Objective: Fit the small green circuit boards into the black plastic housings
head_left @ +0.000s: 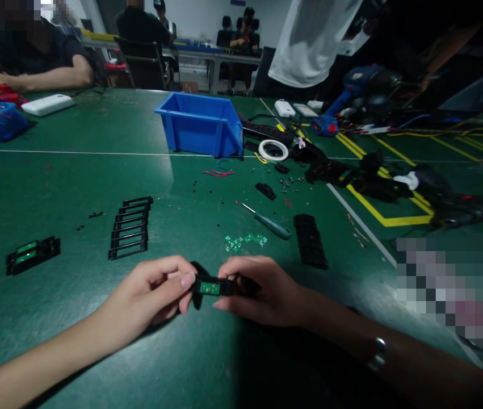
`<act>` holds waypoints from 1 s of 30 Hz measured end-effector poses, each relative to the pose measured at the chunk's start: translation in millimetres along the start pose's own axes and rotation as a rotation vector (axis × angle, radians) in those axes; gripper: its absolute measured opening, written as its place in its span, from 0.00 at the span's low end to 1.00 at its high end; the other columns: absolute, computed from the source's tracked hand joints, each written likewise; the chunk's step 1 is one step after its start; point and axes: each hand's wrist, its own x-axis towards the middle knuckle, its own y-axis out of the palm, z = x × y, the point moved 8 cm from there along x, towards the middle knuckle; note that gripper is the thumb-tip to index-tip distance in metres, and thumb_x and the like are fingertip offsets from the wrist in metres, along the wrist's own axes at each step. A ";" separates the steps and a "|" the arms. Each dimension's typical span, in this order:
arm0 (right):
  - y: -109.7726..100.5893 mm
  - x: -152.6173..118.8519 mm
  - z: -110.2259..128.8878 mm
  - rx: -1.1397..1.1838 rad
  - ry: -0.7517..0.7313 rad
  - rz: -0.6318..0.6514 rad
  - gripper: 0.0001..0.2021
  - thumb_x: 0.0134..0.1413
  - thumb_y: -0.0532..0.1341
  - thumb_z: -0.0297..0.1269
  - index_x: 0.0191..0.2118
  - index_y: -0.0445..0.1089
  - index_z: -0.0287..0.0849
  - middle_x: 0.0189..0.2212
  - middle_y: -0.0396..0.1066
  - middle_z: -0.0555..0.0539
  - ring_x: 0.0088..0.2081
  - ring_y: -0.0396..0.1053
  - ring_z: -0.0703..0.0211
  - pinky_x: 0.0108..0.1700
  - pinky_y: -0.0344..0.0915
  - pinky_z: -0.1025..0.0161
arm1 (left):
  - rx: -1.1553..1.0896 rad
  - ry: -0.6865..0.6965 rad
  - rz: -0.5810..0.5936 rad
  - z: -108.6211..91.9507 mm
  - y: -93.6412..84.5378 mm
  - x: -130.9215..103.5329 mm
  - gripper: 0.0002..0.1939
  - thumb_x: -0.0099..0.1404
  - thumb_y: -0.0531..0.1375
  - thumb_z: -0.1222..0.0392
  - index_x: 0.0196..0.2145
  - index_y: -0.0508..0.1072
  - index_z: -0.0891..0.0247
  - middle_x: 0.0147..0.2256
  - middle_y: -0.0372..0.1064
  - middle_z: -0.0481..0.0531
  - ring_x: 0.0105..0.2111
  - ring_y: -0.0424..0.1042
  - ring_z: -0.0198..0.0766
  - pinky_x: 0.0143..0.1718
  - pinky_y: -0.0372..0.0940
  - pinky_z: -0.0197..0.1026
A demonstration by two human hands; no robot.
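Note:
Between my two hands is a small black plastic housing [226, 288] with a green circuit board [209, 288] set in it. My left hand [156, 292] pinches its left end, thumb on top. The fingers of my right hand [262, 289] close round the right end, partly in shadow. Just beyond lie several loose small green circuit boards [245, 242] and a screwdriver [273, 224] with a dark green handle. To the left rest a row of black plastic frames [130, 228] and another black housing [32, 255] holding green boards.
A blue bin [201, 125] stands farther back on the green table. Right of it are a white tape roll [273, 150], scattered screws [286, 183], black parts [352, 176] and a blue power drill [352, 94]. A dark block of parts [310, 241] lies right. Other people sit or stand beyond.

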 end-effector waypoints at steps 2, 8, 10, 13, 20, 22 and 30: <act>1.2 -2.1 -3.4 0.078 0.062 0.005 0.09 0.58 0.69 0.37 0.39 0.72 0.39 0.24 0.67 0.54 0.23 0.61 0.70 0.24 0.57 0.71 | -0.107 -0.017 0.029 3.6 5.3 -1.4 0.17 0.74 0.56 0.48 0.38 0.74 0.65 0.25 0.69 0.47 0.16 0.56 0.25 0.17 0.48 0.31; 11.6 -8.2 -15.6 0.414 0.331 0.012 0.09 0.60 0.68 0.39 0.36 0.71 0.39 0.21 0.61 0.57 0.21 0.56 0.70 0.22 0.52 0.70 | -0.194 0.012 0.051 7.2 5.4 1.6 0.16 0.74 0.57 0.50 0.38 0.74 0.67 0.28 0.73 0.52 0.19 0.66 0.29 0.18 0.58 0.32; 16.0 -8.5 -14.0 0.499 0.372 0.046 0.11 0.61 0.67 0.41 0.35 0.71 0.38 0.22 0.64 0.55 0.22 0.59 0.69 0.24 0.55 0.70 | -0.211 0.025 0.051 8.5 3.5 2.2 0.15 0.74 0.57 0.51 0.39 0.74 0.67 0.28 0.74 0.53 0.19 0.68 0.30 0.19 0.61 0.32; 19.2 -7.4 -9.8 0.551 0.372 0.096 0.14 0.66 0.61 0.44 0.36 0.72 0.37 0.26 0.70 0.50 0.26 0.66 0.66 0.29 0.62 0.68 | -0.250 0.032 0.040 10.6 1.4 2.9 0.15 0.75 0.57 0.52 0.38 0.74 0.67 0.27 0.74 0.52 0.19 0.68 0.28 0.19 0.61 0.31; 13.7 -4.7 -15.5 0.461 0.342 0.046 0.21 0.73 0.53 0.46 0.34 0.73 0.36 0.27 0.70 0.48 0.27 0.65 0.66 0.29 0.60 0.68 | -0.283 0.014 0.021 10.4 0.9 7.2 0.15 0.75 0.57 0.53 0.35 0.74 0.67 0.25 0.73 0.49 0.18 0.67 0.27 0.19 0.61 0.30; 12.2 -4.0 -17.1 0.454 0.337 0.031 0.22 0.72 0.53 0.47 0.33 0.73 0.36 0.26 0.68 0.49 0.26 0.65 0.66 0.29 0.61 0.67 | -0.269 0.011 0.023 9.7 1.0 8.0 0.15 0.75 0.57 0.53 0.35 0.73 0.67 0.24 0.72 0.48 0.18 0.67 0.27 0.20 0.61 0.30; 10.0 -3.1 -16.7 0.406 0.332 0.040 0.23 0.73 0.52 0.46 0.30 0.72 0.36 0.24 0.67 0.49 0.24 0.63 0.66 0.27 0.59 0.67 | -0.266 0.032 0.019 9.8 -0.2 7.6 0.15 0.75 0.57 0.54 0.35 0.72 0.68 0.23 0.72 0.47 0.18 0.67 0.26 0.22 0.61 0.30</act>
